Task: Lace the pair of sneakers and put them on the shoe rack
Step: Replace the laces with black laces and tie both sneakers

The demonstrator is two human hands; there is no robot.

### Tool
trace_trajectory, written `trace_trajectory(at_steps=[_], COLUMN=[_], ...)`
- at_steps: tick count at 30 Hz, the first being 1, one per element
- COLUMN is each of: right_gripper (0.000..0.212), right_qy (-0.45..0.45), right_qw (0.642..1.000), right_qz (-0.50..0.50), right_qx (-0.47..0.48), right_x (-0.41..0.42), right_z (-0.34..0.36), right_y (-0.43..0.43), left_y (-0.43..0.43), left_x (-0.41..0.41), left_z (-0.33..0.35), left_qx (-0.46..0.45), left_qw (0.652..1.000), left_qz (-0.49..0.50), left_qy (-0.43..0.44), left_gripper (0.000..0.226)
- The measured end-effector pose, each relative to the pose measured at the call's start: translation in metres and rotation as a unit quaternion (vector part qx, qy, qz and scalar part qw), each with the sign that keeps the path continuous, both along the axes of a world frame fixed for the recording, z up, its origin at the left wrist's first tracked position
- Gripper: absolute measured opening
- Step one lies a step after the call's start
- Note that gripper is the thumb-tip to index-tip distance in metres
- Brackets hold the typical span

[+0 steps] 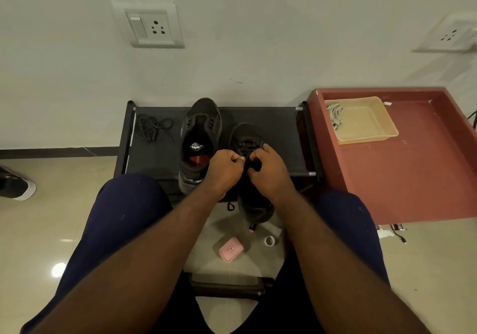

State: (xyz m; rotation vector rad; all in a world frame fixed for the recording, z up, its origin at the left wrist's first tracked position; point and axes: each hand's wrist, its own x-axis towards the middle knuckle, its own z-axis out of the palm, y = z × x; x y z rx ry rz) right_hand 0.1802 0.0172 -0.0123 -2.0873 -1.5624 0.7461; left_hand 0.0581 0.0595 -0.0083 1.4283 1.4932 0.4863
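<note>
Left grip (224, 169) and right grip (269, 171) pinch lace (247, 144) over laced sneaker (245, 131), toe pointing away; unlaced sneaker (200, 129) sits just left, nearer my left grip.

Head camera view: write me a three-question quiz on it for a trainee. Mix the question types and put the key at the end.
1. True or false: the loose black lace lies on the shoe rack.
2. The left hand and right hand pinch the threaded lace of which shoe? A: the sneaker nearer the red table; B: the one showing its insole; C: neither.
3. Fill in: the small case on the floor is coloured ___.

Key: 1 true; 2 A; 3 pink.
</note>
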Motion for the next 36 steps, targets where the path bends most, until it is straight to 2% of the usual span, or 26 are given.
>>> trace_trajectory(at_steps=[2,5,8,10,15,21,32,36], right_gripper=[0.014,0.026,0.011,0.003,0.018,0.011,0.011,0.011], right_qy=[-0.007,-0.023,-0.043,-0.051,-0.098,-0.107,-0.109,-0.112], right_qw=[1.000,0.998,0.996,0.996,0.992,0.994,0.994,0.994], right_qz=[0.017,0.048,0.072,0.072,0.068,0.019,0.008,0.011], right_qx=[0.009,0.014,0.009,0.005,-0.030,0.003,-0.015,-0.002], right_x=[0.001,0.002,0.006,0.008,0.008,0.004,0.007,0.008], right_z=[0.000,0.003,0.006,0.006,0.009,0.010,0.015,0.014], right_y=[0.001,0.005,0.007,0.008,0.009,0.001,0.002,0.000], left_y=[0.001,-0.003,-0.007,-0.005,-0.002,-0.003,0.001,0.005], left_x=[-0.001,-0.001,0.002,0.003,0.006,0.006,-0.002,-0.009], left_z=[-0.002,-0.006,-0.005,-0.004,-0.003,-0.002,0.013,0.011], left_qx=[0.000,-0.001,0.010,0.013,-0.015,-0.038,-0.122,-0.184], left_qw=[1.000,1.000,1.000,1.000,1.000,0.999,0.983,0.970], left_qz=[-0.002,-0.016,-0.019,-0.011,-0.005,-0.013,-0.047,-0.045], left_qy=[-0.002,0.004,0.017,0.014,-0.003,-0.033,-0.126,-0.154], left_gripper=[0.020,0.018,0.020,0.019,0.019,0.022,0.024,0.026])
